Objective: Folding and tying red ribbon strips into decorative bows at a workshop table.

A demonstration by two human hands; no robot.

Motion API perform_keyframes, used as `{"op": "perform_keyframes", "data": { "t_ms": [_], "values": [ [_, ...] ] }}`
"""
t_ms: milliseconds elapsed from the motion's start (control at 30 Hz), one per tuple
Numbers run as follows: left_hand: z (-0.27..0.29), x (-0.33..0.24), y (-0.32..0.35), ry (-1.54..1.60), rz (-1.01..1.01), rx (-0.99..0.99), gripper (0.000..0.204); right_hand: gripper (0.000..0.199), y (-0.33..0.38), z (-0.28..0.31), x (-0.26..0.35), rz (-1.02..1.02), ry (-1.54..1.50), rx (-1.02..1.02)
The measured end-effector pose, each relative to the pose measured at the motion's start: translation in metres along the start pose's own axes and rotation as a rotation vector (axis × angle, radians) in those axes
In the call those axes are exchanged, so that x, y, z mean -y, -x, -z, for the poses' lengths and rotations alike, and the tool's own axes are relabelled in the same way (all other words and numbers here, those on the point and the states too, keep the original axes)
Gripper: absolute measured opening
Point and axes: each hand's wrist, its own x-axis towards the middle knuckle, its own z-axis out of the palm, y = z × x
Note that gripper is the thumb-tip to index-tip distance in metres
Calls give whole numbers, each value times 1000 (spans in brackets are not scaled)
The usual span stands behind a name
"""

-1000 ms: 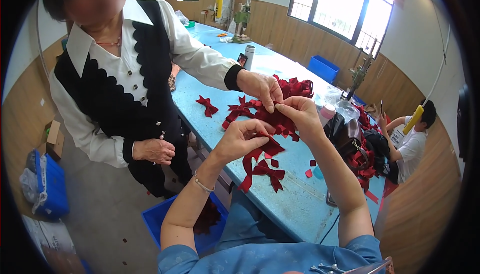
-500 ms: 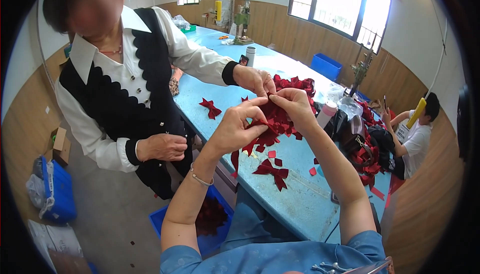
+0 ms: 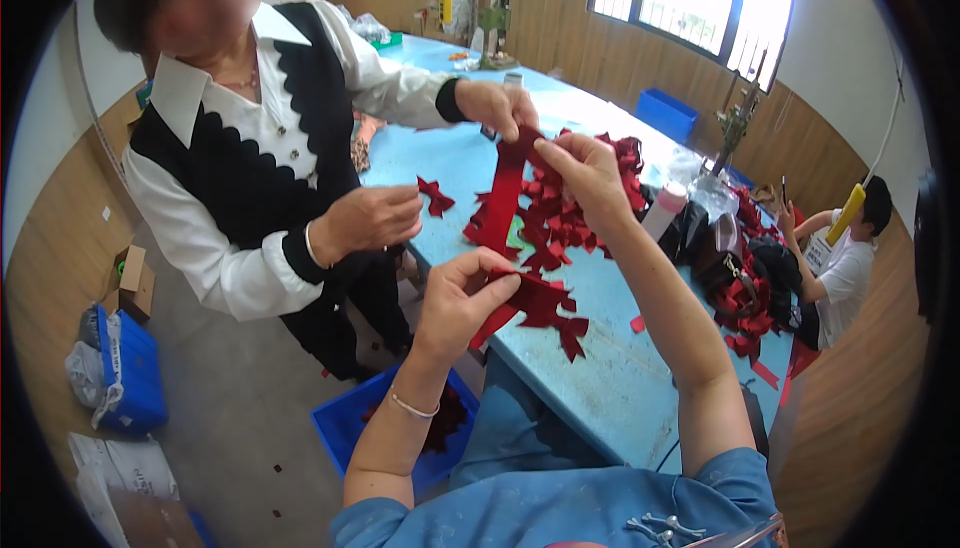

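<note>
While the right hand (image 3: 588, 180) pinches the top of a red ribbon (image 3: 507, 193) over the table (image 3: 620, 388) in the head view, the left hand (image 3: 455, 306) grips red fabric (image 3: 543, 298) below; a co-worker's hand (image 3: 495, 108) is at the ribbon's top too, so uneven pulling could drop it among the bows (image 3: 560, 220).

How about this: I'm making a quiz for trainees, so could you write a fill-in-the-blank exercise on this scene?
1. The left grip pinches cloth coloured ____.
2. Of upper and lower, the right grip pinches the ribbon's ____ end.
3. Of left and right, the bracelet is worn on the ____.
4. The tabletop is light ____.

Missing words: red; upper; left; blue.
</note>
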Motion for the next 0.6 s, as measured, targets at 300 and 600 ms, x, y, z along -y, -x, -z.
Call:
{"op": "perform_keyframes", "data": {
  "t_ms": [300,600],
  "values": [
    [-13,16,18,305,170,20,8,28,141,23,-7,-31,-367,192],
    [-58,13,32,200,244,199,6,44,237,37,-18,-256,-604,170]
  ]
}}
